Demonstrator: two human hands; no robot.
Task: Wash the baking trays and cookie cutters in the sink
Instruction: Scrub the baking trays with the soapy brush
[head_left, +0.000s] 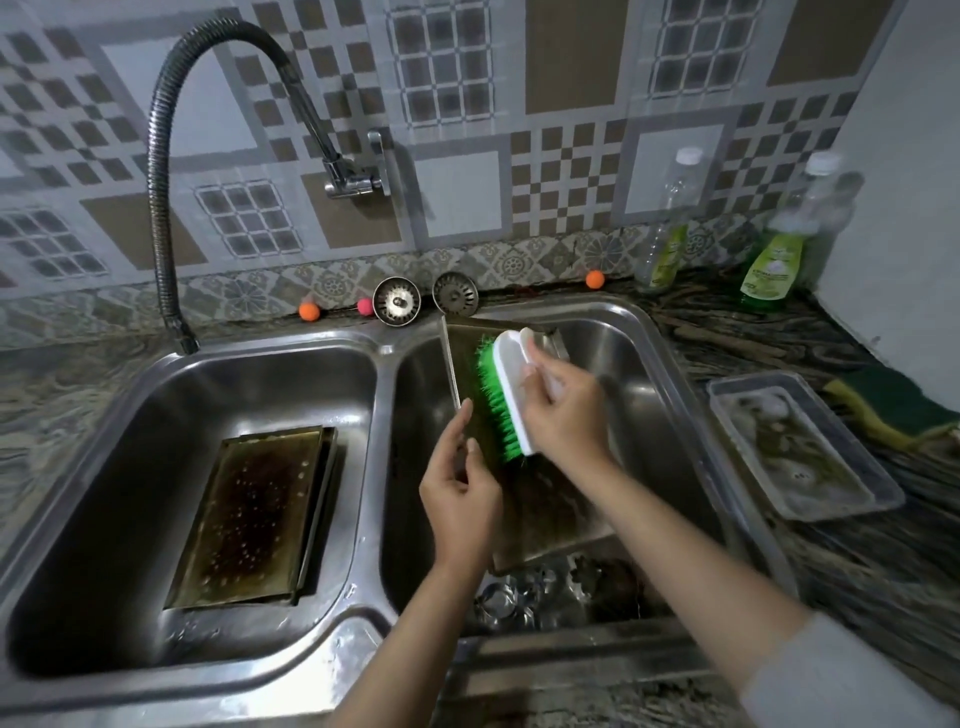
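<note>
Over the right basin of the sink, one tray stands tilted, its far edge leaning on the back rim and its near edge low in the basin. The right hand has its grip closed round the white back of the brush, and the green bristles press on the upper part of the tray. The left hand steadies the tray at its left edge: the fingers lie nearly straight along the rim, the thumb comes round to the front, so the grip looks loose and half open, more a support than a firm hold.

I judge the task to be in its early or middle part. This tray is under scrubbing now and its surface looks still dull and brownish. At the left basin, two more trays lie stacked flat on the bottom; the top one is dark with burnt stains and drops of water, so it seems not washed yet. The cutters lie in a heap at the near end of the right basin, under the tilted tray, and they also wait. No water runs from the tap.

On the counter at the right stands a plastic tub with foamy water, and behind it two soap bottles.
</note>
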